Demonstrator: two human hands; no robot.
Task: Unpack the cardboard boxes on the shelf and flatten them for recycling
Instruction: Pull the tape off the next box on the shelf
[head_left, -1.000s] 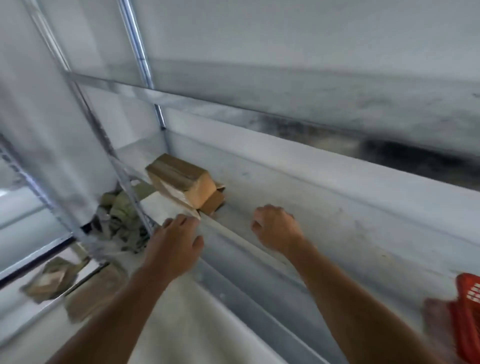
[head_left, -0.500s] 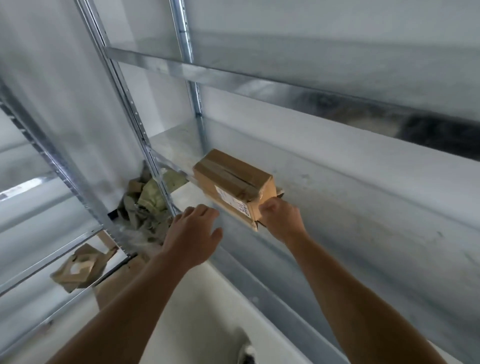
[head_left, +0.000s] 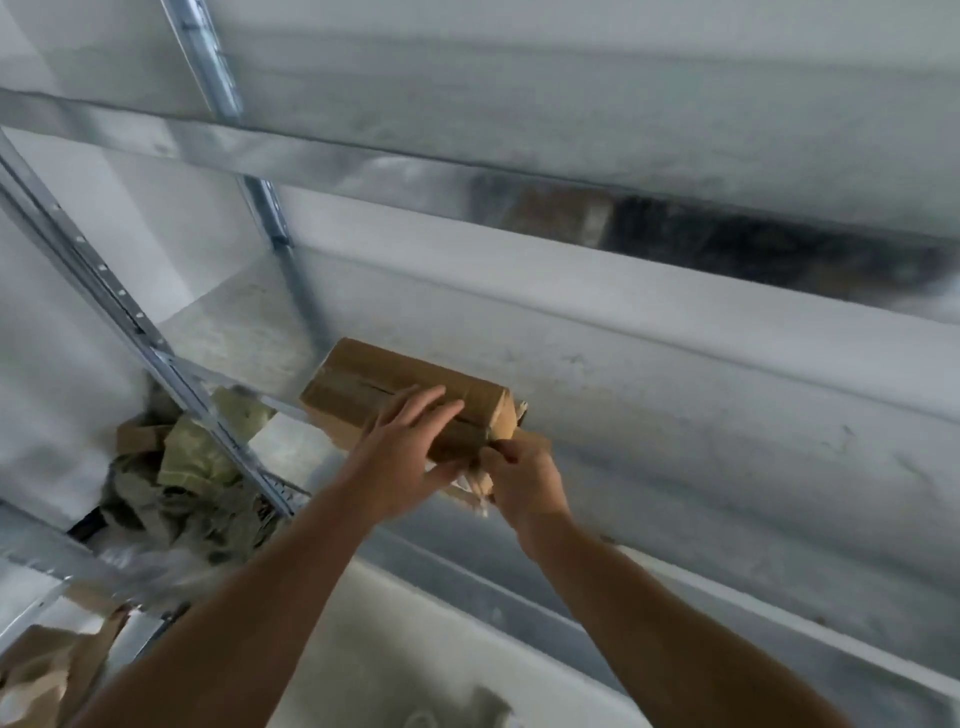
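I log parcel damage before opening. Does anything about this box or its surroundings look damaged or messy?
Yes. The cardboard box lies askew at the front edge of the shelf. Its right end, pinched by the right hand, looks torn, with pale shreds hanging below. A heap of crumpled paper lies beyond the left post.

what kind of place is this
Probably a storeroom or stockroom: bare metal shelving with slotted uprights, a taped cardboard box on a shelf, and crumpled packing paper piled nearby.
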